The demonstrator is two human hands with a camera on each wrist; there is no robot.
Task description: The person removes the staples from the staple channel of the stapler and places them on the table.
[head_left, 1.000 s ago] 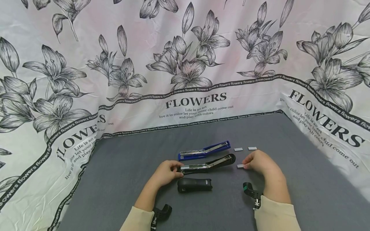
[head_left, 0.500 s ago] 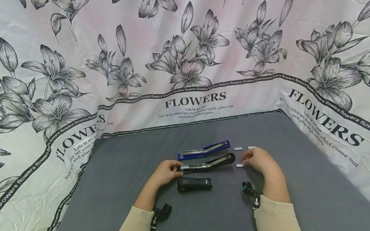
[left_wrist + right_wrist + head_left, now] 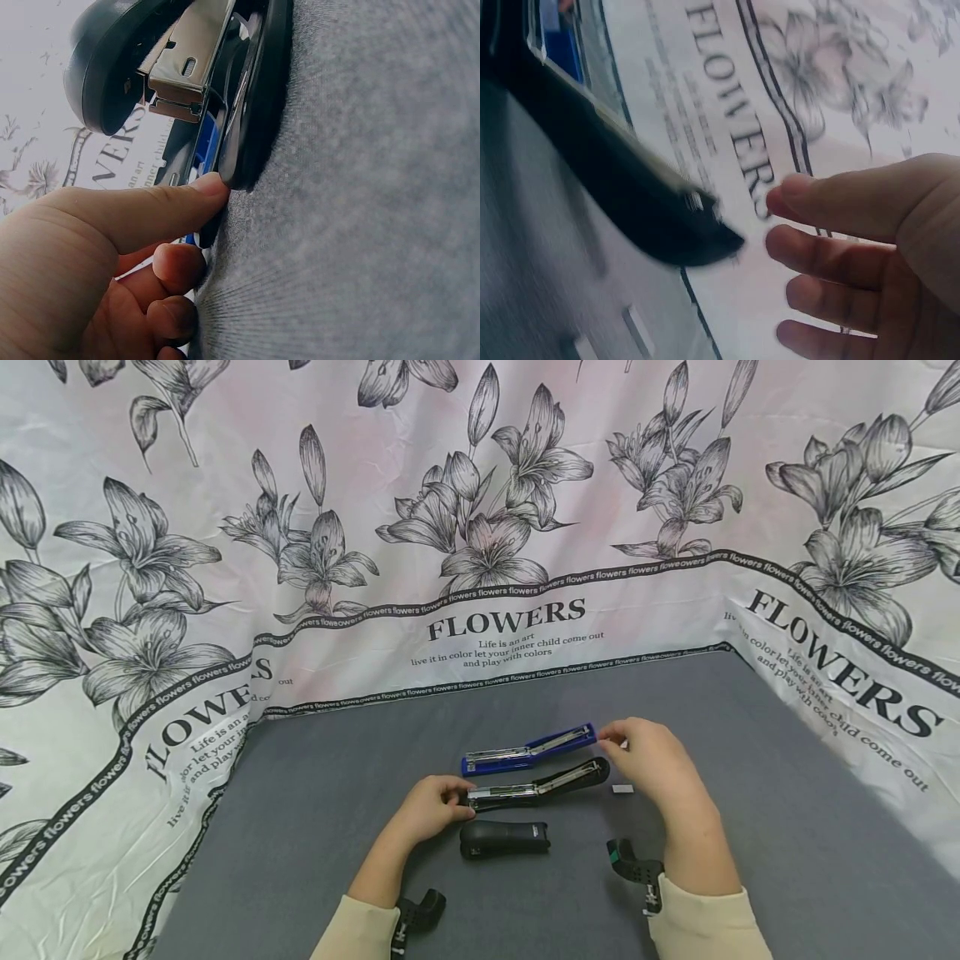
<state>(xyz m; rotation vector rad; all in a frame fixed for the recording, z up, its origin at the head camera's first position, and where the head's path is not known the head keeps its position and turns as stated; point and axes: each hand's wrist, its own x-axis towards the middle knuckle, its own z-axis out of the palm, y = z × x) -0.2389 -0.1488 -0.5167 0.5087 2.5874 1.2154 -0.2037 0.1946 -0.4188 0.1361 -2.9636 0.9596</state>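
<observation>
My left hand (image 3: 427,810) holds the left end of an opened black stapler (image 3: 573,778), its lid swung back to the right. In the left wrist view, the thumb (image 3: 161,210) and fingers grip the stapler's base end. An opened blue stapler (image 3: 491,763) lies just behind the black one. My right hand (image 3: 651,756) hovers by the blue stapler's right end, fingers bent slightly. In the right wrist view, there is a gap between the thumb (image 3: 855,202) and fingers, and nothing is held. One staple strip (image 3: 622,789) lies below the right hand.
A closed black stapler (image 3: 505,841) lies in front of the opened one. Two pale strips (image 3: 639,330) show blurred on the grey table in the right wrist view. Flower-printed cloth (image 3: 510,635) rises along the back and sides.
My right hand has let go of the front staple strip and moved up and left to the blue stapler's right end, covering the back strips. The left hand stays on the black stapler.
</observation>
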